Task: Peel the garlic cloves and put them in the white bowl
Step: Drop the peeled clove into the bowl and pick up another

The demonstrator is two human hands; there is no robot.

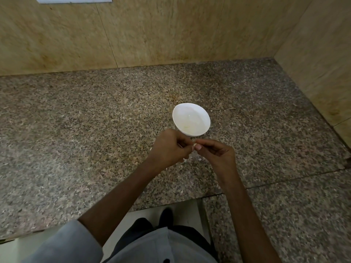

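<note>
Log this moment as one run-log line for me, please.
phase: peeling | left hand: pinches garlic clove | right hand: pinches same clove | white bowl: just beyond hands on counter | peel scraps: under hands

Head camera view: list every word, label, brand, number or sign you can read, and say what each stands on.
None: no text is readable anywhere.
The round white bowl, the speckled grey granite counter and the beige stone wall bear no print; the flat white panel at the top edge shows blank.
</note>
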